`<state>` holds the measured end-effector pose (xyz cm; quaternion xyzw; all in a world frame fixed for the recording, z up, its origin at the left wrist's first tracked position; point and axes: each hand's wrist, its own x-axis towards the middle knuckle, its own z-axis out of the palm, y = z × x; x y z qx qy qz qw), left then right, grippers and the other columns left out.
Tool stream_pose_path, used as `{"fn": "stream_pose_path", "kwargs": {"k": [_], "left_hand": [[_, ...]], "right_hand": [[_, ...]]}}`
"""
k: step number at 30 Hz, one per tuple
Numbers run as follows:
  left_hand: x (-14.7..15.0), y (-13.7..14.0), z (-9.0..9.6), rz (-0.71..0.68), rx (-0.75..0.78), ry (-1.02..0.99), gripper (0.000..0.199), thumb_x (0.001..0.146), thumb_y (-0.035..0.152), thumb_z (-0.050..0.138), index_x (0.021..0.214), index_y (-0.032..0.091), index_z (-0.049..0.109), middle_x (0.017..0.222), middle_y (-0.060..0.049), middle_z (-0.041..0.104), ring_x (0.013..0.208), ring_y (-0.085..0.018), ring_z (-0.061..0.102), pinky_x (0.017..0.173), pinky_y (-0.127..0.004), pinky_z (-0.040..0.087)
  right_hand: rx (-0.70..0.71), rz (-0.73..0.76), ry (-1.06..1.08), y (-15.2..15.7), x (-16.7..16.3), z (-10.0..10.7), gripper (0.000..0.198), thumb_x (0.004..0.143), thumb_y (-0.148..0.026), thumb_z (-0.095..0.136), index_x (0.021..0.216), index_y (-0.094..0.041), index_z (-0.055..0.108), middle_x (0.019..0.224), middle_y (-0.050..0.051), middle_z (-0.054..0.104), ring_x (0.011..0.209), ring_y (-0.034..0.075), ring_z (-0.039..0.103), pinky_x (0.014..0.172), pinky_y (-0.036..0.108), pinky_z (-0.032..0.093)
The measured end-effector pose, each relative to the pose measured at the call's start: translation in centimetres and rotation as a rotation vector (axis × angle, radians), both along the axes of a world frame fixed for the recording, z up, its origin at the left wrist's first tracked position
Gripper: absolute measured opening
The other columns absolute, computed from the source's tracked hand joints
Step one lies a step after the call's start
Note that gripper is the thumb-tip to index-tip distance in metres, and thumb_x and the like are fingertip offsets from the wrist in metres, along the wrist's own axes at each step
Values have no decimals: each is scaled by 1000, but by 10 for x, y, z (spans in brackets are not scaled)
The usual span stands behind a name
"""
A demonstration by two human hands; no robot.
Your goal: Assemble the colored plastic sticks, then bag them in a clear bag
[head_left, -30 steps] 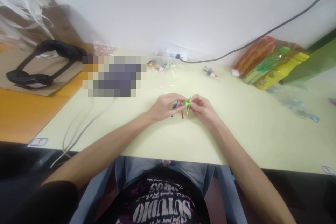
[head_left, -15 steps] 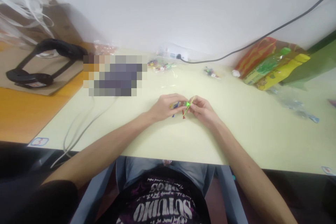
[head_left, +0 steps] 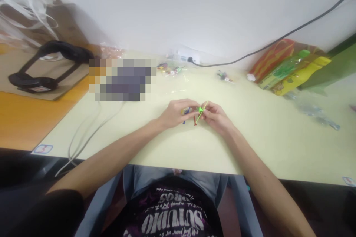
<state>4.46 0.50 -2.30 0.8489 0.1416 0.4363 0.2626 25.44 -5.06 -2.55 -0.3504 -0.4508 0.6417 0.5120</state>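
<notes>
My left hand (head_left: pixel 178 113) is closed around a small plastic toy (head_left: pixel 187 111) above the middle of the table. Blue, yellow and red parts of it stick out below and between the fingers; the rest is hidden by them. From the right, my right hand (head_left: pixel 215 116) pinches at a bright green piece (head_left: pixel 200 110) with a thin yellow-green blade (head_left: pixel 198 117) slanting across it. Both hands' fingertips nearly meet at this green piece. Whether it is joined to the toy I cannot tell.
Small colourful parts in clear plastic (head_left: pixel 171 69) lie at the back, with another little pile (head_left: pixel 224 76) to their right. A green-capped bottle (head_left: pixel 286 70), a yellow package (head_left: pixel 302 76) and crumpled clear plastic (head_left: pixel 314 111) are at right. Left are a pixelated dark object (head_left: pixel 125 81), cables (head_left: pixel 94 133) and a black frame (head_left: pixel 50 66).
The green piece and blade have shifted very slightly right in the picture, along with the whole scene. Both hands keep nearly the same grip.
</notes>
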Motion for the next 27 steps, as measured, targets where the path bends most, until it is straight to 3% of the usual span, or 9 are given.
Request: {"fn": "stream_pose_path", "kwargs": {"k": [27], "left_hand": [[0, 2, 1, -32, -40, 66, 22, 103, 31, 60, 119, 21, 72, 112, -10, 76, 102, -21, 73, 92, -36, 59]], "right_hand": [[-19, 11, -43, -1, 0, 0, 32, 77, -41, 90, 84, -21, 66, 79, 0, 64, 69, 14, 57, 67, 29, 50]]}}
